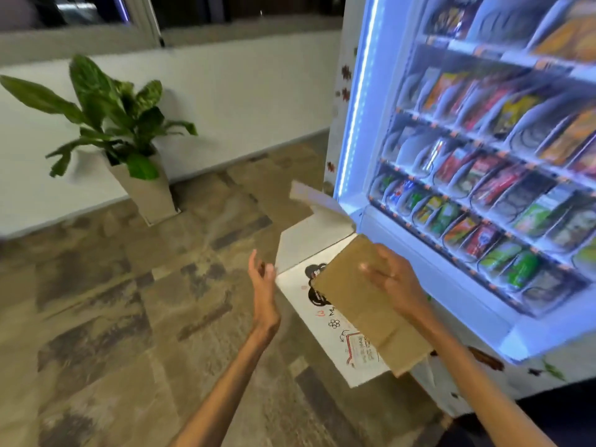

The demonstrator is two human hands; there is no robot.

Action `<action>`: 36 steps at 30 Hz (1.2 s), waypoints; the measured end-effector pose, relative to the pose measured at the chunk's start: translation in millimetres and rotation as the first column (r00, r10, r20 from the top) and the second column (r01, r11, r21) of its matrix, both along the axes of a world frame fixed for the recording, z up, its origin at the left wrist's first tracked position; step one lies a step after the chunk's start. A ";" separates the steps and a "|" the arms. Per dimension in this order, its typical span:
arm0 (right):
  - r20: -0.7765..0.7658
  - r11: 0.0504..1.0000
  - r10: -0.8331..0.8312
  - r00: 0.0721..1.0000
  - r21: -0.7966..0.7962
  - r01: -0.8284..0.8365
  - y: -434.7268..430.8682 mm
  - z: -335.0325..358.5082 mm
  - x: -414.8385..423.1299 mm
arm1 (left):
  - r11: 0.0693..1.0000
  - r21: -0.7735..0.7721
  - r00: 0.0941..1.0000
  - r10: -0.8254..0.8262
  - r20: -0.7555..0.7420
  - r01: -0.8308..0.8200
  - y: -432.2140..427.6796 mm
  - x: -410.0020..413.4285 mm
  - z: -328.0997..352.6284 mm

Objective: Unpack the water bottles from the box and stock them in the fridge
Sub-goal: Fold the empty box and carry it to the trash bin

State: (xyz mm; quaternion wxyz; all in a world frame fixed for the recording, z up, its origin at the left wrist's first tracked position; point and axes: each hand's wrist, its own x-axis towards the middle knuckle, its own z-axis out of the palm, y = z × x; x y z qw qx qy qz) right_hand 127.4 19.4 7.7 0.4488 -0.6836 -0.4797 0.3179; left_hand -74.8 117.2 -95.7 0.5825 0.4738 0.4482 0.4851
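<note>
A white cardboard box (322, 321) with black and red printing stands on the floor against the fridge (435, 285). Its brown inner flap (364, 311) lies across the top. My right hand (392, 279) rests on that brown flap with fingers spread. My left hand (263, 282) hovers just left of the box, fingers loosely bent, holding nothing. No water bottles are visible; the box's inside is hidden by the flaps. The lit fridge shelves (483, 188) hold rows of cans and packets.
A potted green plant (129, 150) in a tapered beige planter stands by the white wall at left. Patterned brown carpet (145, 317) covers the floor. A raised white box flap (309, 195) sticks up near the fridge's left edge.
</note>
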 end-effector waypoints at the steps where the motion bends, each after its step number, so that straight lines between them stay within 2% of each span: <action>1: -0.142 0.998 -0.020 0.990 0.056 0.029 0.7 11.2 3.3 | 0.998 -0.064 0.997 0.021 0.076 -0.016 3.7 0.7 10.1; 3: -0.351 0.980 -0.021 0.936 0.180 0.090 -1.0 30.2 11.9 | 0.973 -0.232 0.982 0.039 0.187 0.006 15.2 1.7 29.4; 5: -0.495 0.957 0.006 0.869 0.254 0.138 -5.7 46.4 17.5 | 0.941 -0.325 0.979 -0.028 0.202 0.094 22.9 -0.6 42.7; 10: -0.584 0.931 0.012 0.812 0.303 0.204 -15.8 56.0 33.3 | 0.941 -0.198 0.959 -0.284 -0.025 0.274 25.1 0.3 74.7; 15: -0.559 0.886 -0.115 0.821 0.317 0.340 -13.2 43.4 43.2 | 0.937 -0.118 0.944 -0.330 -0.004 0.328 21.0 2.5 91.1; 17: -0.497 0.884 -0.193 0.846 0.287 0.369 -10.5 31.9 40.8 | 0.943 -0.099 0.948 -0.317 0.026 0.319 21.3 2.9 92.8; 20: -0.229 0.933 -0.269 0.935 0.177 0.312 -6.0 2.0 33.6 | 0.948 -0.089 0.951 -0.302 0.061 0.307 26.0 5.2 97.7; 22: -0.124 0.949 -0.280 0.952 0.114 0.294 -6.2 -14.6 21.6 | 0.953 -0.108 0.959 -0.280 0.035 0.282 28.0 7.6 103.7; 25: -0.060 0.950 -0.299 0.952 0.080 0.303 -5.8 -28.3 3.9 | 0.969 -0.193 0.987 -0.160 -0.025 0.152 46.0 14.5 89.3; 27: 0.038 0.953 -0.298 0.954 0.058 0.296 -2.0 -36.2 4.2 | 0.977 -0.181 0.989 -0.131 -0.072 0.116 46.8 13.7 88.7; 29: 0.152 0.960 -0.278 0.949 -0.002 0.281 3.4 -41.1 8.9 | 0.985 -0.154 0.994 -0.093 -0.060 0.082 32.8 10.6 100.0; 32: 0.220 0.961 -0.236 0.947 -0.092 0.261 9.2 -50.3 11.6 | 0.980 -0.201 1.000 0.010 -0.009 -0.011 24.3 8.6 89.0; 34: 0.250 0.949 -0.254 0.934 -0.121 0.290 6.2 -49.4 3.3 | 0.989 -0.136 0.998 0.058 -0.009 -0.058 20.9 12.1 81.2; 36: 0.345 0.924 -0.296 0.891 -0.132 0.358 1.7 -52.0 -6.1 | 0.991 -0.090 0.994 0.102 -0.025 -0.104 18.1 19.0 78.1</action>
